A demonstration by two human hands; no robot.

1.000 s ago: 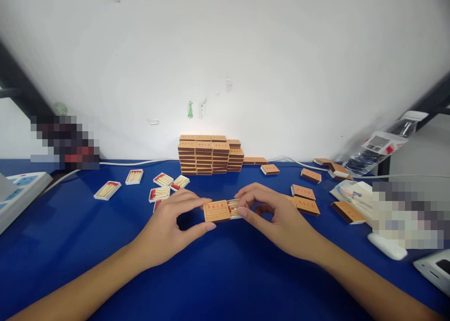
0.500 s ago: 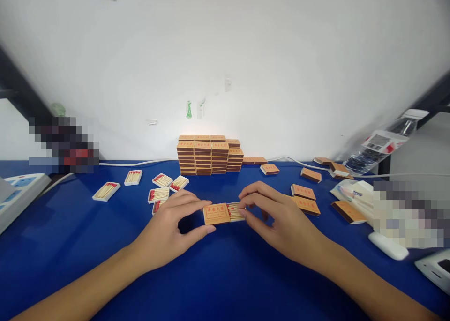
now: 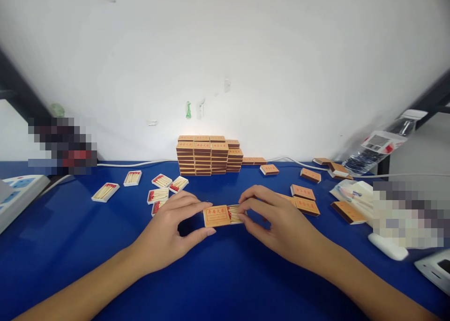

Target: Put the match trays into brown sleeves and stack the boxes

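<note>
An orange matchbox lies in front of me on the blue table, its tray of red-tipped matches sticking out of the sleeve's right end. My left hand grips the sleeve between the thumb at its near edge and the fingers at its far edge. At the tray's outer end, my right hand has its thumb and fingers closed in on it, over the match ends. The fingertips hide part of that end, so whether they also pinch matches is unclear. Several match-filled trays sit beyond my left hand.
A tall stack of matchboxes stands against the wall. Loose matchboxes lie to the right, near a plastic bottle and a white plastic bag. A power strip is at the left edge; a white cable runs along the wall.
Both hands keep nearly the same hold on the matchbox. The right fingers have shifted slightly; the tray sticks out about as far as before.
</note>
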